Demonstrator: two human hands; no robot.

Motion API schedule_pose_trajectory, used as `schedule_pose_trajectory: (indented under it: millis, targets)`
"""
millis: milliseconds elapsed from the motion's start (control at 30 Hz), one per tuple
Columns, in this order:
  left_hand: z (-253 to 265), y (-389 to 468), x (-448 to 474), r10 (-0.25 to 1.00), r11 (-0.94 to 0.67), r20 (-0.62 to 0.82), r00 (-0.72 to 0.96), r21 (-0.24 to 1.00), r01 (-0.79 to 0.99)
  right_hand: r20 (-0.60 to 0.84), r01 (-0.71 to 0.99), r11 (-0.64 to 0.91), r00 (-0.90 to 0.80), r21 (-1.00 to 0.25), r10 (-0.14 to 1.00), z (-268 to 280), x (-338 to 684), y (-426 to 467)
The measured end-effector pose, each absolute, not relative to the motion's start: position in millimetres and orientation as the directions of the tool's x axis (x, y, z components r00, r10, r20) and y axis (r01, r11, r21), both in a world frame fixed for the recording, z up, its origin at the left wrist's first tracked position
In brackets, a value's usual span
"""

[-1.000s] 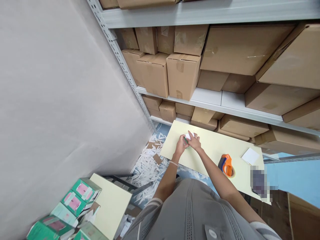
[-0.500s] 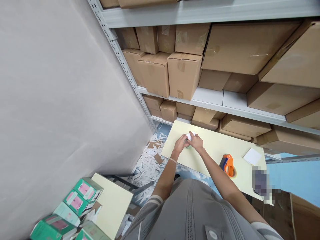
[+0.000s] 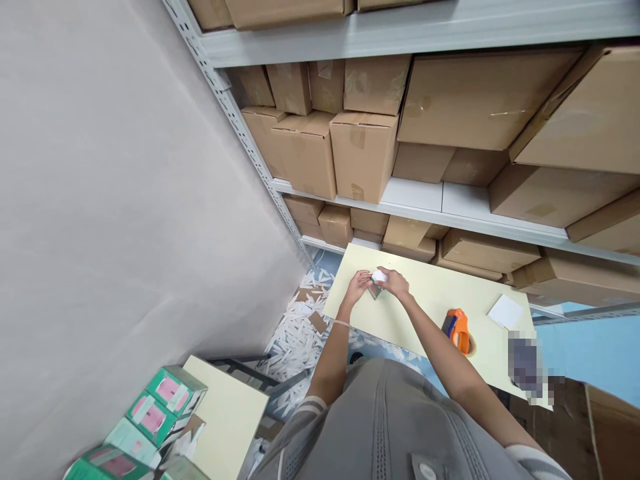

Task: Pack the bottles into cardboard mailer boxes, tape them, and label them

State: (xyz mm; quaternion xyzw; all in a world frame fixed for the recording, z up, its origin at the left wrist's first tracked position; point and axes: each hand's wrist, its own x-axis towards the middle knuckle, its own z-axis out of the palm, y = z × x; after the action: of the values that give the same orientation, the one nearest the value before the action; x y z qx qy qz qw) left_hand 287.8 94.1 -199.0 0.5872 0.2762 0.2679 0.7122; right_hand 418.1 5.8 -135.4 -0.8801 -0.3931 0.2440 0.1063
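A small green and pink box (image 3: 375, 291) with a white top stands on the cream table (image 3: 425, 317), close to its left end. My left hand (image 3: 357, 287) is closed against the left side of this box, fingers along its upper edge. On the other side, my right hand (image 3: 395, 283) grips the box near the white top, its thumb and fingers bent around it. Between the hands, part of the box is covered by fingers. Further right on the same table lies an orange tape dispenser (image 3: 461, 330) with a roll of tape.
A white pad (image 3: 505, 312) and a blurred dark item (image 3: 525, 363) lie at the table's right end. Shelves ahead hold cardboard boxes (image 3: 363, 157). Paper strips (image 3: 295, 340) cover the floor. Green boxes (image 3: 153, 413) stand by a second cream table (image 3: 227, 407) at lower left.
My fingers have shifted on the small box, so more of its green and pink side shows. The view has tilted slightly; the surroundings otherwise look the same.
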Motion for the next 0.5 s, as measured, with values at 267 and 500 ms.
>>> schedule_pose_trajectory:
  millis: [267, 500]
  targets:
    - [-195, 101, 311, 0.778, 0.189, -0.208, 0.593, 0.977, 0.095, -0.333, 0.637, -0.662, 0.572, -0.395, 0.75, -139, 419, 2]
    - [-195, 104, 329, 0.824, 0.207, -0.293, 0.484, 0.952, 0.224, -0.319, 0.671, -0.637, 0.551, -0.381, 0.771, -135, 418, 1]
